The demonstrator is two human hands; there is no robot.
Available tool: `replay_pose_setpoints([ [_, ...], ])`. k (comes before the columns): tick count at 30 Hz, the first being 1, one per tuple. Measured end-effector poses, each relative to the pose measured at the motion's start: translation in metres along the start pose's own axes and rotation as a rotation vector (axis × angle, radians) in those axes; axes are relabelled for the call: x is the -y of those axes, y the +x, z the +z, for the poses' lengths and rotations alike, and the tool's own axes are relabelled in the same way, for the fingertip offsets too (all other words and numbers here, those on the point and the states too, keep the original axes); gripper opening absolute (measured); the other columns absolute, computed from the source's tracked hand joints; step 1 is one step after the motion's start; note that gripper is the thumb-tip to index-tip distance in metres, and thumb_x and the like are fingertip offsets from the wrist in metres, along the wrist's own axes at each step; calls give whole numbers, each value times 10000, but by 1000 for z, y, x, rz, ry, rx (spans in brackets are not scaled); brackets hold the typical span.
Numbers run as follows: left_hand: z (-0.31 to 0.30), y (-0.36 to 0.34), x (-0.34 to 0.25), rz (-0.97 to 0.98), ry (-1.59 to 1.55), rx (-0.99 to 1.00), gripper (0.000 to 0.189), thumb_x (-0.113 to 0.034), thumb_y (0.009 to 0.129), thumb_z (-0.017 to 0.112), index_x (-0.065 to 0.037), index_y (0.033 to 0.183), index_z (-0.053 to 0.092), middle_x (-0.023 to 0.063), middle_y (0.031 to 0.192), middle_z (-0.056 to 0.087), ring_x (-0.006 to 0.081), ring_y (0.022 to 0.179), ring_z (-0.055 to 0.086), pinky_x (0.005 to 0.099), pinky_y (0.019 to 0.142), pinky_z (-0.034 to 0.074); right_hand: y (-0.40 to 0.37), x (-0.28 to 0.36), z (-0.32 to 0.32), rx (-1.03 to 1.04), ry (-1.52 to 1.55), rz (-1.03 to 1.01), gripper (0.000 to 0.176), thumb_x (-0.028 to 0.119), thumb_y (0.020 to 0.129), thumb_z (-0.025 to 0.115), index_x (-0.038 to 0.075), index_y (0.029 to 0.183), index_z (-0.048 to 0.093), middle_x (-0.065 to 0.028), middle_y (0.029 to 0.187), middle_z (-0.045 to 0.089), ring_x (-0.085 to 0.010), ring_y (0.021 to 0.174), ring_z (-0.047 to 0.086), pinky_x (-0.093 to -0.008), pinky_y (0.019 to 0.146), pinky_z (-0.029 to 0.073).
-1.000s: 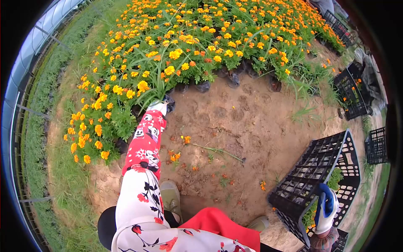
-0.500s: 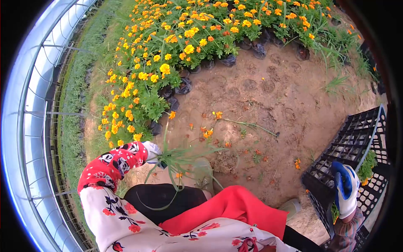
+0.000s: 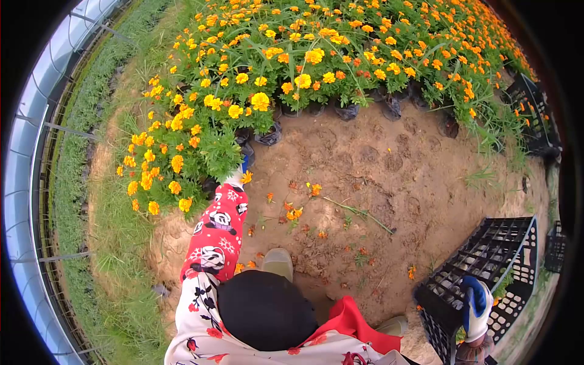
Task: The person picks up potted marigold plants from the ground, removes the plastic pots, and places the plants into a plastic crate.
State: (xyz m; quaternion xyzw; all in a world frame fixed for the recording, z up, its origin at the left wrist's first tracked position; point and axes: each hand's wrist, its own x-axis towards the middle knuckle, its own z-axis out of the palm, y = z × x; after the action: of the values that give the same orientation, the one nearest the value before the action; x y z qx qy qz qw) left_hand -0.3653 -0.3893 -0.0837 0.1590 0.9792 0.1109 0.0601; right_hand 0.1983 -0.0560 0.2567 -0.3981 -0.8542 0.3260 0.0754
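My left hand, in a white and blue glove, reaches forward to the near edge of the marigolds, beside the black plastic grow bags at their base. Its fingers are hidden by the leaves and the glove's angle, so what they touch does not show. Over on the right, my right hand, in a blue and white glove, is closed over the upper edge of a tilted black plastic crate. Green leaves and some orange petals show inside that crate.
Bare soil carries round pot marks, fallen orange petals and a cut flower stem. Another black crate stands at the far right. Grass and a metal-framed structure run along the left.
My left hand has moved forward from near my knee to the marigold edge. The grassy tuft it had is out of sight. My right hand stays at the crate while the view has shifted.
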Motion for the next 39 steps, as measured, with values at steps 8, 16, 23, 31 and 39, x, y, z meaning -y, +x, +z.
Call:
replay_pose_setpoints([
  [8, -39, -6, -40, 226, -318, -95, 376, -271, 801, 536, -81, 1125, 537, 104, 1113, 564, 267, 980, 537, 387, 817, 436, 84, 91, 29, 201, 102, -115, 183, 15, 840, 539, -28, 1008, 596, -96, 889, 630, -156, 792, 604, -274, 712, 478],
  [16, -107, -67, -154, 601, 12, -55, 393, -249, 721, 577, -135, 1097, 561, 59, 1137, 532, 270, 997, 510, 407, 776, 427, 171, 147, 124, 442, 592, -203, 219, 119, 859, 591, -8, 1037, 592, -41, 914, 621, -108, 787, 583, -243, 706, 461],
  [23, -129, -99, -187, 898, 206, -86, 402, -201, 654, 618, -129, 1049, 591, 104, 1183, 503, 288, 1073, 469, 443, 908, 341, 155, 125, 188, 716, 971, -10, 316, 129, 868, 583, 3, 1154, 540, -23, 1060, 591, -78, 966, 535, -233, 871, 427],
  [31, -124, -103, -193, 990, 301, -107, 388, -181, 641, 613, -98, 1020, 600, 125, 1149, 524, 299, 1066, 470, 466, 932, 312, 141, 120, 217, 392, 392, -402, 359, 260, 758, 655, 60, 1051, 599, -130, 996, 616, -278, 918, 578, -346, 798, 458],
  [39, -123, -112, -198, 985, 389, -74, 344, -174, 662, 589, -112, 1000, 597, 88, 1134, 531, 277, 1049, 483, 457, 912, 345, 134, 103, 243, 396, 496, -52, 305, 276, 796, 623, 40, 989, 611, -109, 855, 630, -241, 728, 604, -340, 675, 482],
])
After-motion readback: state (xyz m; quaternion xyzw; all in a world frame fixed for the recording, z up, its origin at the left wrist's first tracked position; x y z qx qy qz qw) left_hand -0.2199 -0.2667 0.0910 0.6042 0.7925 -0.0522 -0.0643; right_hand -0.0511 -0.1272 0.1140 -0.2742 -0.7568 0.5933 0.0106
